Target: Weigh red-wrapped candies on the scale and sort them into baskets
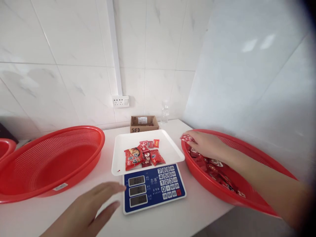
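Note:
My right hand (206,144) is closed on a small red snack packet (187,137) with pale dots, above the left rim of the right red basket (237,140). Several red packets (214,169) lie in that basket, partly hidden by my forearm. With fingers apart and holding nothing, my left hand (95,205) hovers at the lower left edge of a blue digital scale (154,189). On the scale's white tray (170,140) lie several red packets, among them a large one (133,157) with a food picture.
A red basket (74,179) stands to the left, with another red rim (7,144) at the far left edge. Behind the tray are a small cardboard box (144,128) and a clear plastic bottle (165,113). A socket (120,101) is on the tiled wall.

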The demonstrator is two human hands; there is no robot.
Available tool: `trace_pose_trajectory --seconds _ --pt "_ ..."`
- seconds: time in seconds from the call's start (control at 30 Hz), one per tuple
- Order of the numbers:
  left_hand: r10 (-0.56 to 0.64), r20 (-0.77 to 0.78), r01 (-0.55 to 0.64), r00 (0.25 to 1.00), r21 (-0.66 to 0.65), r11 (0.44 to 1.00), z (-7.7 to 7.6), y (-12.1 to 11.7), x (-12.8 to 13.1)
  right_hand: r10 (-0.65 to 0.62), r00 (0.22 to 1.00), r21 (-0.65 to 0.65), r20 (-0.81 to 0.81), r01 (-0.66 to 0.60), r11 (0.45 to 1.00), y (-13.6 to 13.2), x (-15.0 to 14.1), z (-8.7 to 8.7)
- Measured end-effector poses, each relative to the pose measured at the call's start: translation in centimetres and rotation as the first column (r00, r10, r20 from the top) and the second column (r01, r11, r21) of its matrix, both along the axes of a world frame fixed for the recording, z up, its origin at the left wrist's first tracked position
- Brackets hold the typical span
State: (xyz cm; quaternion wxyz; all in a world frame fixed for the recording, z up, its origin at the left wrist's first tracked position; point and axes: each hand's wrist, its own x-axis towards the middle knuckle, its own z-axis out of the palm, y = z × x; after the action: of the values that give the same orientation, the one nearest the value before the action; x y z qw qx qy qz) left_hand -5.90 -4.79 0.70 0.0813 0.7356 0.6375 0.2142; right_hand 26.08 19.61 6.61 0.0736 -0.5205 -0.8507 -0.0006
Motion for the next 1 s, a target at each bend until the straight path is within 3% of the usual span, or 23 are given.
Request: trace_pose_trajectory --seconds 0.1,0.17,0.27,0.33,0.47,0.6,0.93,1.0 --pt "0.008 -0.094 -0.008 0.995 0.002 1.000 1.3 4.2 1.2 -0.123 0.979 -0.071 0.162 0.136 0.988 -0.4 3.4 0.2" --pt "-0.003 -0.136 0.001 0.991 -0.018 1.000 1.7 6.5 1.9 -0.132 0.963 -0.075 0.233 0.154 0.985 -0.8 4.4 0.0" --pt "-0.025 -0.124 0.014 0.992 -0.091 0.996 1.8 8.9 2.7 0.041 0.990 -0.039 0.134 -0.036 0.999 -1.7 3.2 -0.5" --pt "-0.032 -0.087 0.021 0.996 -0.118 0.993 1.7 9.9 2.9 0.212 0.977 -0.083 0.018 -0.210 0.974 -2.7 1.1 -0.7" --pt "-0.014 -0.070 0.005 0.997 -0.133 0.991 1.4 11.2 2.8 0.412 0.909 -0.248 -0.065 -0.414 0.876 -4.2 -4.2 -1.2" --pt "0.009 -0.079 -0.019 0.997 -0.130 0.991 1.1 11.9 2.0 0.500 0.857 -0.276 -0.127 -0.515 0.812 -4.1 -7.5 -2.0" --pt "0.051 -0.059 -0.058 0.997 -0.131 0.990 1.1 13.2 2.0 0.561 0.793 -0.287 -0.236 -0.609 0.740 -1.2 -6.4 -2.7" --pt "0.035 -0.052 -0.041 0.998 -0.131 0.990 1.2 13.3 2.5 0.522 0.809 -0.294 -0.271 -0.586 0.755 -0.4 -6.3 -2.8"
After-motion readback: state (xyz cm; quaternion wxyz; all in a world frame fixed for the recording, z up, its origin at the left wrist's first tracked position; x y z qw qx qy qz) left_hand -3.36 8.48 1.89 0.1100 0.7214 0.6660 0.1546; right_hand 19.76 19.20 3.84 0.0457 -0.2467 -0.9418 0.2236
